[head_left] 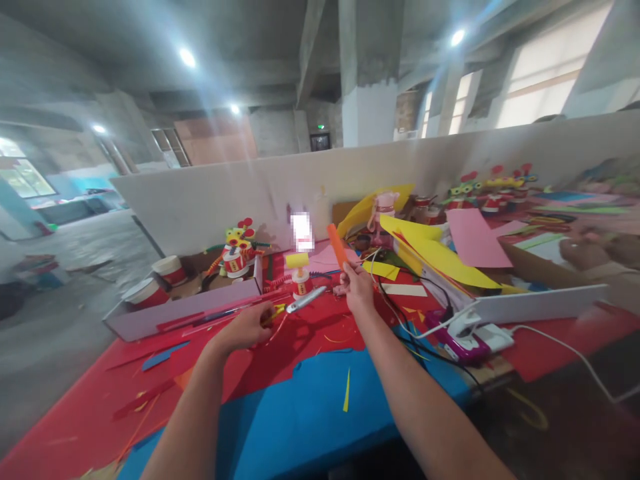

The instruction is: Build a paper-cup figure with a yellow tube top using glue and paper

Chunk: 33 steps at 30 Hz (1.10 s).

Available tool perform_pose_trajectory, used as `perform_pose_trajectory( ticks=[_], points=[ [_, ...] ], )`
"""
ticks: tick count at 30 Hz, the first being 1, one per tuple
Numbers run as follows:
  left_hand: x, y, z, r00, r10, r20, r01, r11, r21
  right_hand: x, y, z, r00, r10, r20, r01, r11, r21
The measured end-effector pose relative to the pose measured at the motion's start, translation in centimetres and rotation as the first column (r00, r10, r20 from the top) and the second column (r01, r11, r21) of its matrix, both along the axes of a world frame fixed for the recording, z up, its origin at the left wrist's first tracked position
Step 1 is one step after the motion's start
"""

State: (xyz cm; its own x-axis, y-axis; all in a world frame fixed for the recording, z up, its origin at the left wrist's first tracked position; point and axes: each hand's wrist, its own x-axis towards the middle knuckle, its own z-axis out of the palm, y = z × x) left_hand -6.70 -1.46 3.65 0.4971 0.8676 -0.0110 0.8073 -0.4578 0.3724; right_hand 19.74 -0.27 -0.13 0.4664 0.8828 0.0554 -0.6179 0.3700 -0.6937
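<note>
My right hand (pixel 358 285) is closed on the lower end of an orange paper strip (pixel 338 247), which points up and away. My left hand (pixel 255 325) has curled fingers around a small yellow piece (pixel 278 311); its exact kind is unclear. Right beside that piece is a slim silver-grey tool (pixel 306 300), and I cannot tell whether the two are joined. Just behind the tool stands a red and white paper cup figure (pixel 301 283) with a yellow paper roll (pixel 297 261) on top and dark coiled arms.
A finished-looking cup figure (pixel 236 257) stands in a shallow box (pixel 185 310) on the left with paper cups. Blue paper (pixel 310 413) covers the front. On the right are a purple power strip (pixel 457 339), cables, yellow sheets (pixel 440 257) and another person's hand (pixel 580 250). A white partition (pixel 210 200) runs behind.
</note>
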Motion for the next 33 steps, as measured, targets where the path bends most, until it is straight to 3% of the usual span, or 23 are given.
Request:
perform_pose_trajectory(
  ticks=[2,4,8,13,18,24,33],
  points=[
    [-0.3,0.4,0.0,0.981,-0.002,0.196,-0.002,1.0,0.021,0.2,0.0,0.1,0.999,-0.05,-0.016,0.051,0.999,0.012],
    [0.0,0.5,0.0,0.964,0.025,0.266,-0.042,0.997,0.06,0.1,-0.1,0.2,1.0,-0.017,-0.011,0.017,1.0,0.017],
    [1.4,-0.2,0.1,0.995,0.056,0.078,-0.071,0.978,0.195,-0.8,-0.5,0.4,0.994,0.103,0.037,-0.105,0.992,0.067],
    [2.5,-0.6,-0.4,0.988,0.071,-0.135,-0.041,0.976,0.215,-1.6,-0.9,0.8,0.987,0.116,0.11,-0.127,0.987,0.102],
    [2.4,-0.8,-0.3,0.984,0.091,-0.152,-0.056,0.973,0.223,-1.7,-0.9,0.7,0.978,0.146,0.148,-0.157,0.985,0.065],
    [2.7,-1.2,0.1,0.946,0.15,-0.289,-0.074,0.964,0.256,-2.2,-1.1,0.5,0.956,0.187,0.228,-0.205,0.977,0.062],
    [3.1,-1.6,0.1,0.942,0.155,-0.299,-0.071,0.959,0.274,-2.7,-1.4,0.4,0.926,0.21,0.315,-0.226,0.974,0.016]
  ],
)
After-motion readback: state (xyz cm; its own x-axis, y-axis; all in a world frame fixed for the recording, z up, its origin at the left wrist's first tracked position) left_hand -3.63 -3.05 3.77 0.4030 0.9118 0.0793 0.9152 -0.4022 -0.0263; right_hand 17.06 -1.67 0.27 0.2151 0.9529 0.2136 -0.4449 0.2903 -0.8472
